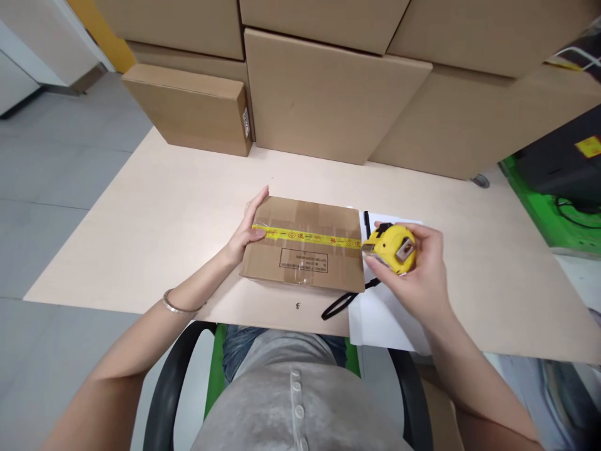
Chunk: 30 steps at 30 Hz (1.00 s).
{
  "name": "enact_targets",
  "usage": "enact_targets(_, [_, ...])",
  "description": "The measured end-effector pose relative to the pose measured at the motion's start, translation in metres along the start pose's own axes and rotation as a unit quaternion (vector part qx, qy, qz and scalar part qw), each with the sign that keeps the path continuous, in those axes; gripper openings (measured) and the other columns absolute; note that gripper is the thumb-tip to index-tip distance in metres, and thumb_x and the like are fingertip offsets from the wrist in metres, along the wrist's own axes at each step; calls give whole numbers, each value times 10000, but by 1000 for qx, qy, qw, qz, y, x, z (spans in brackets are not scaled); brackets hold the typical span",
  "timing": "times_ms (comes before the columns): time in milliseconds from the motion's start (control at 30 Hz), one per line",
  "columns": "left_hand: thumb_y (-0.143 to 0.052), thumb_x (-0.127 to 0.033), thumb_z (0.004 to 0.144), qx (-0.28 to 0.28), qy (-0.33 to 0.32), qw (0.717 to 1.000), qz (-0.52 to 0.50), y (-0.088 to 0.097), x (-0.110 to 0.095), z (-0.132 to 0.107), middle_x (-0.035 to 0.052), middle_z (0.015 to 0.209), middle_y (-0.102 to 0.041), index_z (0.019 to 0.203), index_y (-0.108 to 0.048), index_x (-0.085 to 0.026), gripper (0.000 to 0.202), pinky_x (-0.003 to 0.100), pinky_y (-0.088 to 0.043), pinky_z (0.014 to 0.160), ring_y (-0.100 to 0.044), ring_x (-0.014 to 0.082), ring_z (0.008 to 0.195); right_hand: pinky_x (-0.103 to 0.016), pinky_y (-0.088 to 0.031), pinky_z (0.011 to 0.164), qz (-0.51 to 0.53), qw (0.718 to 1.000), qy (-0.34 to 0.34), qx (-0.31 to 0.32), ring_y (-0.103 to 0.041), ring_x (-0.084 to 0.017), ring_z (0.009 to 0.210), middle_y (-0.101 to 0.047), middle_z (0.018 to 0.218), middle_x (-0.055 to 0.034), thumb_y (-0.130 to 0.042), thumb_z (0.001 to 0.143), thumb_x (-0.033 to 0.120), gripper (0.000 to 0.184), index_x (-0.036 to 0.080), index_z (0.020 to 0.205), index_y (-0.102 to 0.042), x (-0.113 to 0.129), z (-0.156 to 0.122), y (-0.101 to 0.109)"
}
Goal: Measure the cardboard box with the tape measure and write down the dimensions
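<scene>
the left hand (pixel 241 238) grips the near-side carton's end: its thumb presses on top of the small carton (pixel 319 218), while the other fingers lie along the end, partly hidden. the carton lies flat on the counter (pixel 154 219), just to the right of those fingers and left of the right hand (pixel 425 263). a yellow strip (pixel 305 237) with red print runs lengthwise over its top, from the left thumb toward the right hand; a black-framed printed label (pixel 304 260) sits nearer the body.

the right hand's fingers are curled around a yellow tape measure (pixel 394 249), the thumb along its near side. its mouth is at the carton's right end; whether they touch, i cannot tell. a black strap loop (pixel 340 305) trails left and below the right fingers, and white paper (pixel 385 322) lies beneath them. beyond the left fingers, a flat box (pixel 188 109) stands near larger boxes (pixel 323 100).
</scene>
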<state>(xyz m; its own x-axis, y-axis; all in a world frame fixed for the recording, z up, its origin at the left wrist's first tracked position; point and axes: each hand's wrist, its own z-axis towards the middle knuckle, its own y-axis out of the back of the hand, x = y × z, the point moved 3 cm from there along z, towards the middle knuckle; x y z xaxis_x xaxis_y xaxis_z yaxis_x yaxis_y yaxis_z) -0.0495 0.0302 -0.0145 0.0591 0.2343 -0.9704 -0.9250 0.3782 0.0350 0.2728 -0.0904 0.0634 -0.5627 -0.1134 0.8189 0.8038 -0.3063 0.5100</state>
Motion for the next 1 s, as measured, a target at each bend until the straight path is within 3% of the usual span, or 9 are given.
enact_targets(67, [-686, -404, 754, 14, -9, 1000, 9, 2, 1, 1, 37, 1740, -399, 1638, -446, -312, 920, 593, -105, 1393, -185, 414, 1676, -539, -608, 1035, 25, 999, 4, 28, -688, -353, 1295, -647, 1453, -136, -886, 775, 530, 747, 324, 1397, -528, -1, 16, 1])
enact_targets(133, [-688, -420, 764, 19, -17, 1000, 14, 2, 2, 2, 45, 1733, -408, 1637, -452, -311, 911, 599, -121, 1388, -216, 420, 1662, -524, -638, 965, 82, 991, -27, 104, -720, -354, 1232, -661, 1449, -126, -829, 803, 572, 741, 326, 1446, -553, 1, 33, -2])
enact_targets(267, [-709, -470, 793, 18, -32, 999, 8, 2, 5, 2, 37, 1730, -413, 1628, -474, -328, 879, 585, -122, 1389, -236, 418, 1650, -506, -666, 840, 214, 943, -115, 227, -788, -319, 1000, -766, 1200, -115, -654, 889, 623, 627, 256, 1397, -629, 19, 62, -23])
enact_targets(367, [-760, -530, 793, 21, -33, 999, -18, 1, 11, 1, 34, 1734, -401, 1630, -470, -359, 902, 595, -125, 1385, -231, 429, 1651, -487, -651, 906, 233, 927, -122, 267, -785, -305, 1006, -784, 1062, -76, -800, 789, 584, 567, 240, 1228, -701, 42, 78, -51])
enact_targets(467, [-780, -591, 820, 17, -21, 998, -58, -1, 17, -1, 35, 1733, -389, 1674, -365, -409, 966, 611, -173, 1369, -282, 426, 1632, -443, -634, 863, 224, 926, -59, 297, -761, -260, 918, -770, 990, -52, -820, 781, 595, 473, 225, 1041, -680, 64, 91, -86])
enact_targets(567, [-751, -639, 873, 11, -29, 996, -82, -4, 22, -2, 58, 1674, -451, 1715, -188, -441, 1033, 626, -248, 1336, -400, 406, 1572, -415, -597, 858, 139, 952, 93, 258, -723, -233, 908, -755, 1037, -47, -761, 877, 535, 392, 232, 1061, -593, 83, 101, -113])
enact_targets(667, [-715, -662, 905, -7, -53, 997, -64, -6, 26, -3, 79, 1692, -422, 1724, -101, -426, 1051, 622, -275, 1326, -385, 404, 1585, -411, -559, 848, 30, 941, 218, 258, -710, -255, 940, -753, 1097, -70, -723, 923, 412, 310, 237, 1106, -545, 93, 103, -133])
enact_targets(833, [-680, -707, 913, -25, -70, 996, -39, -5, 34, -2, 27, 1832, -136, 1709, -69, -469, 1031, 608, -259, 1342, -245, 411, 1666, -370, -508, 793, -64, 913, 279, 289, -702, -258, 923, -750, 1127, -84, -663, 941, 306, 213, 234, 1103, -544, 97, 104, -151])
enact_targets(1000, [-651, -693, 937, 1, -76, 997, -23, -1, 35, -2, 37, 1804, -238, 1713, -145, -442, 960, 596, -251, 1349, -275, 387, 1656, -360, -509, 845, -21, 907, 284, 309, -699, -243, 970, -754, 1156, -71, -671, 917, 287, 223, 238, 1098, -550, 98, 110, -151])
